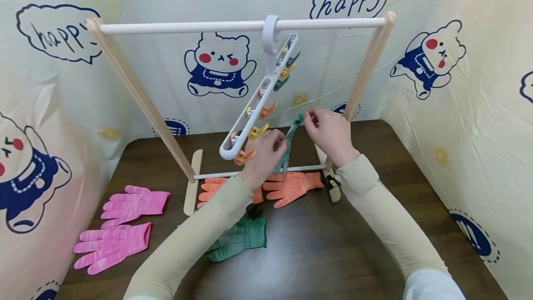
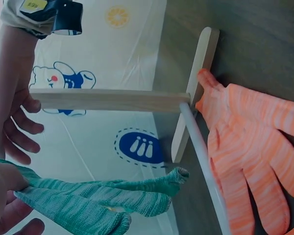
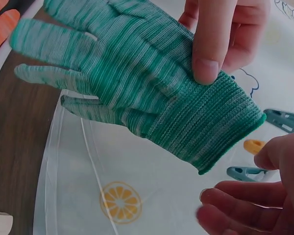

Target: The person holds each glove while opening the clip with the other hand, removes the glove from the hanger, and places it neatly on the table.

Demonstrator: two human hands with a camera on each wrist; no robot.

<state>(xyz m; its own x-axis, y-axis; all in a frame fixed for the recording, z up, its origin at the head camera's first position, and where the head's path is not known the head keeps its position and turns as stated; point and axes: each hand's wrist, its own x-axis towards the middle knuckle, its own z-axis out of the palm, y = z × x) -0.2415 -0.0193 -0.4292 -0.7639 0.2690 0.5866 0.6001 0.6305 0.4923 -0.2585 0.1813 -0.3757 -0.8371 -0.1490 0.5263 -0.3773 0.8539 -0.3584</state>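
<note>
A striped green knit glove [image 3: 132, 73] hangs between my hands below a white clip hanger [image 1: 270, 80]. My left hand [image 1: 264, 152] pinches it near the cuff between thumb and fingers, as the right wrist view shows plainly. The glove's fingers point down toward the table. Beside the cuff is my right hand [image 1: 331, 135], its fingers loosely bent and apart from the fabric in the right wrist view. An orange clip [image 1: 244, 156] and a yellow clip [image 1: 257, 131] on the hanger's near end are close to my left hand. Farther along sit teal and yellow clips.
The hanger hooks over the white top bar [image 1: 187, 27] of a wooden-legged rack. Orange gloves [image 1: 293, 188] lie by its lower bar, partly behind my left arm. Another green glove [image 1: 245, 237] lies nearer, and two pink gloves [image 1: 116, 246] lie at the left.
</note>
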